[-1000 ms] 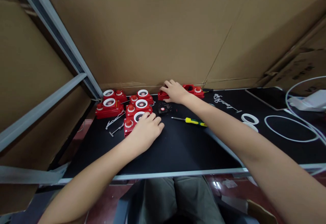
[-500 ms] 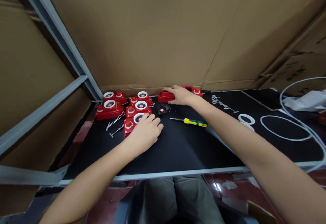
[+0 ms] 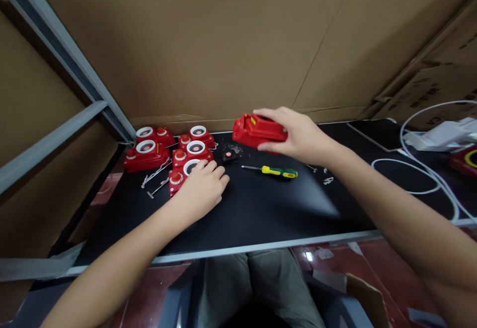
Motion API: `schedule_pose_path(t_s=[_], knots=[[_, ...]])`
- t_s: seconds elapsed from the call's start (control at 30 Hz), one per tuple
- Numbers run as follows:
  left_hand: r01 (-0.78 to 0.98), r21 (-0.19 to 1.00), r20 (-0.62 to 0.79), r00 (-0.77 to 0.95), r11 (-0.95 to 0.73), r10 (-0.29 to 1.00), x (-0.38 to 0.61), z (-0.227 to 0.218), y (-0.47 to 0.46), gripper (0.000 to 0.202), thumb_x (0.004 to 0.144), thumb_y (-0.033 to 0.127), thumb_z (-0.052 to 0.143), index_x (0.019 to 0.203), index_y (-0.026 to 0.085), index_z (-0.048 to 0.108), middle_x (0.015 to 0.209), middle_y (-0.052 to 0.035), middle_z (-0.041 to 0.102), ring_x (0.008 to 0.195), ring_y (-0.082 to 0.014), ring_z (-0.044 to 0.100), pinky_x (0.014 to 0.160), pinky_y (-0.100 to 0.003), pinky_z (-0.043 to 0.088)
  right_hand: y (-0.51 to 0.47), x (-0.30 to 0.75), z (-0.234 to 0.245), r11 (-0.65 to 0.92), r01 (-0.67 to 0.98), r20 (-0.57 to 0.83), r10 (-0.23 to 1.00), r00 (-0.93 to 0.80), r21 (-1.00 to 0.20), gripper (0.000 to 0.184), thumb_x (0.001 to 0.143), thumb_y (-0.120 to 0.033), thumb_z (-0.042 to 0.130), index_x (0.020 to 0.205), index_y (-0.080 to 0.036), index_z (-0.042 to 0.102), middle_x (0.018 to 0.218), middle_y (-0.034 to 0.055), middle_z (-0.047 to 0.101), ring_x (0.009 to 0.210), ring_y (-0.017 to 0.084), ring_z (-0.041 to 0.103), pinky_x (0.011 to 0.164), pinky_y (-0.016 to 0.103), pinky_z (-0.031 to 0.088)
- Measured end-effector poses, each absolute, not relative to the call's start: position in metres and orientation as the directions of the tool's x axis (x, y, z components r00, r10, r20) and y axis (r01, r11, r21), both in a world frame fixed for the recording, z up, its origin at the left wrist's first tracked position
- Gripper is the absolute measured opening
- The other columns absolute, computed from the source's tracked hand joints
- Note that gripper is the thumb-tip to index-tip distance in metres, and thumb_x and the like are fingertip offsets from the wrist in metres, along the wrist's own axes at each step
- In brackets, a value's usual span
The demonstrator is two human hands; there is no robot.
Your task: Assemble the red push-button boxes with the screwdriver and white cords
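My right hand (image 3: 298, 134) grips a red housing (image 3: 263, 130) in the air above the back of the black bench, thumb below and fingers over the top. My left hand (image 3: 204, 183) rests palm down, fingers loosely bent and apart, at the right edge of the front red unit (image 3: 176, 177), partly covering its white ring. Behind that unit, two similar ones stand in a column. A small black round part (image 3: 228, 155) lies among dark crumbs. Between my hands lies a screwdriver (image 3: 278, 171) with a yellow and green handle.
At the left stand two more red units (image 3: 147, 156) beside metal T-shaped pieces on white cords (image 3: 158, 187). Small metal bits (image 3: 328, 181) lie under my right forearm. A white cable (image 3: 428, 169), a dark flat panel (image 3: 376, 134) and white packaging (image 3: 439, 136) are at the right. Cardboard walls the back.
My right hand has lifted the red housing off the bench and tilted it. My left hand stays at the front red unit. The view has shifted slightly.
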State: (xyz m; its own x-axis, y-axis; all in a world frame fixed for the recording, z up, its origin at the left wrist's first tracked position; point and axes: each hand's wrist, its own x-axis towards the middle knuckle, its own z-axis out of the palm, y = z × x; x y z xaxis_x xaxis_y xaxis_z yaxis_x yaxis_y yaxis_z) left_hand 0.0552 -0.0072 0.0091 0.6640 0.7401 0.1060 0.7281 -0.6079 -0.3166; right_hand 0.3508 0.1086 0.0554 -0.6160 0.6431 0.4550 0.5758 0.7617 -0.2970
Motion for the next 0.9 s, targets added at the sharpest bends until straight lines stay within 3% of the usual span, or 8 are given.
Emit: schedule_pose_path(t_s=[0.13, 0.23, 0.4, 0.63, 0.8, 0.9], knots=[[0.722, -0.308, 0.114, 0.675, -0.62, 0.729, 0.054, 0.009, -0.007, 0.01, 0.102, 0.013, 0.068, 0.102, 0.016, 0.077, 0.104, -0.0148, 0.079, 0.108, -0.035, 0.069, 0.097, -0.05, 0.049, 0.036, 0.372, 0.032, 0.813, 0.476, 0.281, 0.568, -0.773, -0.334, 0.076, 0.098, -0.041, 0.088, 0.169, -0.032, 0.059, 0.142, 0.0152, 0.072, 0.124, 0.034, 0.074, 0.11, 0.048, 0.063], [0.713, -0.317, 0.104, 0.682, -0.626, 0.724, 0.054, 0.01, -0.007, 0.008, 0.099, 0.012, 0.07, 0.103, 0.016, 0.077, 0.104, -0.0148, 0.079, 0.111, -0.0366, 0.069, 0.099, -0.051, 0.05, 0.002, 0.368, 0.009, 0.845, 0.49, 0.218, 0.53, -0.819, -0.214, 0.072, 0.099, -0.032, 0.086, 0.167, -0.028, 0.062, 0.138, 0.0203, 0.072, 0.115, 0.036, 0.075, 0.098, 0.05, 0.067], [0.706, -0.339, 0.105, 0.685, -0.622, 0.721, 0.055, 0.012, -0.007, 0.011, 0.099, 0.011, 0.067, 0.101, 0.014, 0.077, 0.101, -0.0149, 0.079, 0.105, -0.037, 0.069, 0.095, -0.052, 0.052, 0.004, 0.346, -0.012, 0.849, 0.518, 0.299, 0.523, -0.798, -0.105, 0.073, 0.104, -0.034, 0.08, 0.172, -0.025, 0.054, 0.137, 0.0211, 0.071, 0.123, 0.036, 0.072, 0.105, 0.055, 0.066], [0.73, -0.35, 0.15, 0.662, -0.587, 0.734, 0.056, 0.014, -0.007, 0.017, 0.099, 0.007, 0.06, 0.107, 0.012, 0.075, 0.1, -0.016, 0.078, 0.1, -0.036, 0.071, 0.094, -0.05, 0.053, 0.05, 0.331, -0.023, 0.834, 0.535, 0.385, 0.541, -0.748, -0.133, 0.07, 0.107, -0.045, 0.076, 0.171, -0.023, 0.055, 0.14, 0.021, 0.067, 0.125, 0.036, 0.069, 0.111, 0.058, 0.064], [0.749, -0.339, 0.166, 0.643, -0.569, 0.747, 0.057, 0.014, -0.008, 0.016, 0.101, 0.019, 0.066, 0.111, 0.01, 0.074, 0.103, -0.0181, 0.077, 0.101, -0.038, 0.072, 0.095, -0.05, 0.054, 0.051, 0.336, -0.017, 0.822, 0.555, 0.452, 0.546, -0.706, -0.125, 0.064, 0.112, -0.041, 0.066, 0.171, -0.018, 0.054, 0.151, 0.0253, 0.062, 0.136, 0.039, 0.064, 0.118, 0.063, 0.058], [0.746, -0.329, 0.153, 0.648, -0.579, 0.746, 0.057, 0.014, -0.008, 0.017, 0.101, 0.023, 0.069, 0.111, 0.01, 0.074, 0.102, -0.018, 0.078, 0.1, -0.038, 0.072, 0.094, -0.05, 0.055, 0.031, 0.344, -0.005, 0.827, 0.55, 0.51, 0.525, -0.682, -0.115, 0.066, 0.112, -0.046, 0.066, 0.171, -0.019, 0.054, 0.152, 0.0252, 0.063, 0.139, 0.04, 0.062, 0.119, 0.064, 0.056]])
